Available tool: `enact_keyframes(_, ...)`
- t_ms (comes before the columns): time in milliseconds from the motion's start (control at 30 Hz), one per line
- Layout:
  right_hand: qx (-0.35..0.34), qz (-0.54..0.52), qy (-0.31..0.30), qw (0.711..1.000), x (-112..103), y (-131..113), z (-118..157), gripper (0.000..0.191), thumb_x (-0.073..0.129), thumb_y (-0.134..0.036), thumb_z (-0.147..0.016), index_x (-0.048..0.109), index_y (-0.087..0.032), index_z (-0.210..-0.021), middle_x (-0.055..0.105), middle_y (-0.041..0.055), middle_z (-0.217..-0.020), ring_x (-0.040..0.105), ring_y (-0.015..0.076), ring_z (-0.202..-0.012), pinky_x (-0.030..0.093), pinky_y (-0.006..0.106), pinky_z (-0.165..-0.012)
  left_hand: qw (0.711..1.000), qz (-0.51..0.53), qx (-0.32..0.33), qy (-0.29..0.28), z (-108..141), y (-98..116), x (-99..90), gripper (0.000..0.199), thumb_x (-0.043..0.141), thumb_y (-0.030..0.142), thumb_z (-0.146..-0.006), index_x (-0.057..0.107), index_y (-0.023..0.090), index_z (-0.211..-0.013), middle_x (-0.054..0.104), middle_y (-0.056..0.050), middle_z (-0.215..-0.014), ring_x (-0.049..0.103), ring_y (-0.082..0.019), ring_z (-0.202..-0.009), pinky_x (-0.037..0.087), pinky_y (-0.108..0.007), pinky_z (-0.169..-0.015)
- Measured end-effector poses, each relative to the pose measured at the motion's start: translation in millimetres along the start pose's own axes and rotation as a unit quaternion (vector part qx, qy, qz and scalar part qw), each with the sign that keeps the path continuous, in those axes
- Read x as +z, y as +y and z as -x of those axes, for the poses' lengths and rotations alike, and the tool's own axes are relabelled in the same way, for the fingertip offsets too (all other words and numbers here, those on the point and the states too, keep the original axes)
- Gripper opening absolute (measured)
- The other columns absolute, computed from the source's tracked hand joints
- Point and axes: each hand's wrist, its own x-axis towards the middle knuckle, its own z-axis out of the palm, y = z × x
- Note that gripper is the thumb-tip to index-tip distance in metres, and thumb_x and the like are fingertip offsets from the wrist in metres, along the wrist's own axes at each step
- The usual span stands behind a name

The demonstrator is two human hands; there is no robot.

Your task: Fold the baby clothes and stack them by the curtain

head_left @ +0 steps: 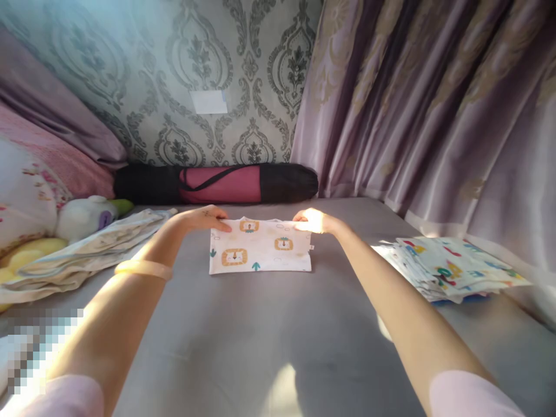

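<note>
A white cloth (260, 249) printed with orange lion faces and green arrows is folded into a rectangle in front of me, above the grey sheet (243, 324). My left hand (205, 220) pinches its upper left corner, thumb on the near side. At the upper right corner, my right hand (311, 220) grips the same edge. The fingers behind the cloth are hidden. A small tag sticks out from its right side. I wear a pale bangle (143, 269) on the left forearm.
A stack of folded printed cloths (460, 266) lies at the right. Loose pale cloths (99, 249) are spread at the left beside a white plush toy (87, 219). Along the patterned wall rests a black and pink roll bag (226, 184). Purple curtains (391, 104) hang at the right.
</note>
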Motion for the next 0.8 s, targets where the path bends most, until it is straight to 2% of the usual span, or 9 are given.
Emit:
enact_keyframes(133,-0.084,-0.034,0.046,0.995,-15,-6,25,0.025,0.059,-0.028,-0.085,0.071,-0.015,-0.104,0.073,0.0041,-0.098,0.065,0.0194,-0.088,0.049,0.025,-0.073,0.996,-0.007,0.044,0.078,27,20,-11.8,0.041,0.065,0.054,-0.067,0.07,0.019,-0.089,0.069,0.0,-0.081,0.061,-0.018,-0.078,0.047,-0.025,-0.069)
enact_keyframes(233,-0.101,0.001,0.111,0.989,-13,-10,52,0.027,0.052,-0.022,-0.086,0.069,-0.018,-0.107,0.071,0.0019,-0.099,0.063,0.0189,-0.089,0.047,0.026,-0.08,0.985,-0.038,0.083,0.146,48,26,-2.7,0.039,0.063,0.052,-0.072,0.07,0.018,-0.091,0.07,-0.001,-0.084,0.062,-0.018,-0.077,0.048,-0.026,-0.07)
enact_keyframes(300,-0.136,0.043,0.156,0.977,0,-10,72,0.029,0.05,-0.018,-0.085,0.068,-0.019,-0.107,0.069,0.0025,-0.103,0.061,0.0193,-0.096,0.044,0.028,-0.087,0.977,-0.066,0.096,0.181,65,25,16.1,0.037,0.059,0.048,-0.078,0.07,0.018,-0.096,0.071,-0.002,-0.087,0.063,-0.019,-0.077,0.048,-0.027,-0.071)
enact_keyframes(367,-0.181,0.086,0.175,0.964,22,-4,92,0.028,0.047,-0.013,-0.085,0.068,-0.019,-0.104,0.068,0.0048,-0.103,0.059,0.0199,-0.099,0.043,0.029,-0.091,0.971,-0.106,0.11,0.183,84,21,44.1,0.035,0.052,0.042,-0.084,0.07,0.019,-0.103,0.073,-0.004,-0.091,0.066,-0.019,-0.079,0.049,-0.028,-0.074)
enact_keyframes(500,-0.225,0.169,0.152,0.948,79,13,129,0.029,0.042,-0.008,-0.088,0.066,-0.019,-0.101,0.066,0.0087,-0.099,0.057,0.0226,-0.095,0.045,0.035,-0.088,0.95,-0.181,0.197,0.16,120,6,109.1,0.035,0.04,0.029,-0.093,0.069,0.024,-0.112,0.073,-0.005,-0.105,0.068,-0.02,-0.094,0.05,-0.028,-0.084)
enact_keyframes(567,-0.241,0.202,0.15,0.937,103,20,143,0.032,0.039,-0.005,-0.089,0.065,-0.018,-0.101,0.066,0.0099,-0.099,0.057,0.024,-0.095,0.046,0.038,-0.087,0.938,-0.194,0.236,0.164,133,-1,135.3,0.037,0.036,0.025,-0.095,0.068,0.025,-0.114,0.072,-0.006,-0.112,0.067,-0.02,-0.102,0.051,-0.029,-0.089)
enact_keyframes(667,-0.257,0.238,0.165,0.922,125,25,157,0.035,0.036,-0.002,-0.091,0.064,-0.017,-0.107,0.065,0.011,-0.103,0.057,0.0238,-0.097,0.047,0.039,-0.089,0.931,-0.207,0.256,0.161,145,-9,158.9,0.041,0.031,0.02,-0.098,0.066,0.025,-0.118,0.07,-0.006,-0.118,0.066,-0.02,-0.108,0.052,-0.03,-0.089)
enact_keyframes(800,-0.239,0.259,0.151,0.924,130,25,165,0.033,0.039,-0.005,-0.094,0.064,-0.02,-0.111,0.064,0.0092,-0.108,0.057,0.0221,-0.099,0.049,0.036,-0.086,0.939,-0.204,0.243,0.134,151,-15,167.3,0.039,0.033,0.023,-0.098,0.066,0.025,-0.121,0.067,-0.006,-0.127,0.063,-0.022,-0.115,0.053,-0.034,-0.095)
